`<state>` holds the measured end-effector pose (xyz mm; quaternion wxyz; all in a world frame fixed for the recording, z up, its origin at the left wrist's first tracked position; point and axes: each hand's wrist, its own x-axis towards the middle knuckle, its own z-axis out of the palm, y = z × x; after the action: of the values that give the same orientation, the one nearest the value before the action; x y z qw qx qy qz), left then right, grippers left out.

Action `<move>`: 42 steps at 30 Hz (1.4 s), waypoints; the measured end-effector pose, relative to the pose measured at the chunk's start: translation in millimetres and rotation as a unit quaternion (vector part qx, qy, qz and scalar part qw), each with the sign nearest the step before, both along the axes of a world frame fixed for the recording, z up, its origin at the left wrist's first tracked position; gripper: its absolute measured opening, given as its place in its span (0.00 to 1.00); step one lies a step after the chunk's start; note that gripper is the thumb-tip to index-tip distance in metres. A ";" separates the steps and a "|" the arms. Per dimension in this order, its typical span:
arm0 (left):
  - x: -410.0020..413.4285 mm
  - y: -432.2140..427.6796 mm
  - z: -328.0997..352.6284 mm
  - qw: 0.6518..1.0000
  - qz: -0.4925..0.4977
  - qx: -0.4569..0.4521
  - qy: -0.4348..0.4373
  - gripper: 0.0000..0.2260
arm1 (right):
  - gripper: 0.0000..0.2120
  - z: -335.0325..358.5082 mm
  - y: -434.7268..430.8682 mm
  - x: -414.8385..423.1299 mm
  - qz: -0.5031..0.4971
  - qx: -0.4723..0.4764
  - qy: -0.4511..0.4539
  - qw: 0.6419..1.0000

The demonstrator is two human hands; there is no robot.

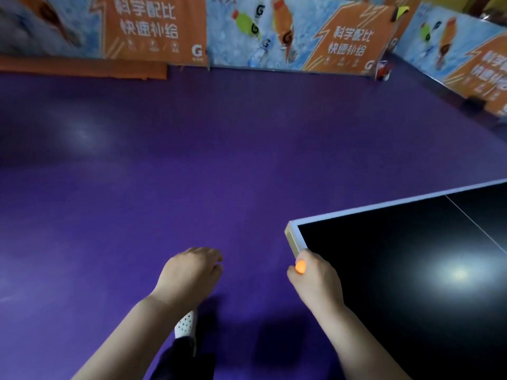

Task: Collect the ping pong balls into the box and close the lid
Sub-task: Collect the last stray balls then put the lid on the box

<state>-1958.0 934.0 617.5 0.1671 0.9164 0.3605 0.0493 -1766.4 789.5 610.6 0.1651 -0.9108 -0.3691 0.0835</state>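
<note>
Ball (300, 266), orange, is pinched in the right hand (315, 275) beside the table corner (295, 237); keep fingers snug until the unseen box appears, while the left hand (192, 272) hangs loosely curled, empty.

A single wide-angle view from the person's head looks forward and steeply down, so the purple floor (192, 165) fills most of the picture and bends at the edges. The near corner of the table (295, 234) enters at about 4 o'clock, close below the camera. Printed barriers (301, 34) stand far off along 12 o'clock, running round to 2 o'clock.
</note>
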 end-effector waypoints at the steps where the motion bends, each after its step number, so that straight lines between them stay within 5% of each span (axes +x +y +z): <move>1: 10.0 23.9 -0.8 1.000 -0.004 -0.002 -0.001 0.14 | 0.08 -1.5 22.4 7.6 -0.005 0.002 0.001 1.000; 12: 108.1 298.0 30.0 0.999 -0.039 0.005 -0.018 0.11 | 0.13 6.8 259.2 86.9 -0.077 0.021 0.015 0.997; 21: 247.3 415.7 6.7 0.995 -0.091 -0.038 0.024 0.11 | 0.09 -20.1 361.5 212.4 -0.160 0.031 0.059 0.985; 30: 472.9 527.3 26.8 0.995 -0.092 0.004 0.026 0.10 | 0.09 -21.1 467.0 417.5 -0.162 0.095 0.112 0.976; 42: 783.1 566.4 27.6 0.959 -0.274 0.028 0.068 0.11 | 0.10 -23.1 478.8 652.4 -0.267 0.145 0.121 0.945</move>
<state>-1174.9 1500.4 645.0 0.1237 0.9856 0.1040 -0.0505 -1113.9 1268.3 587.5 0.3550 -0.9253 -0.0974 0.0913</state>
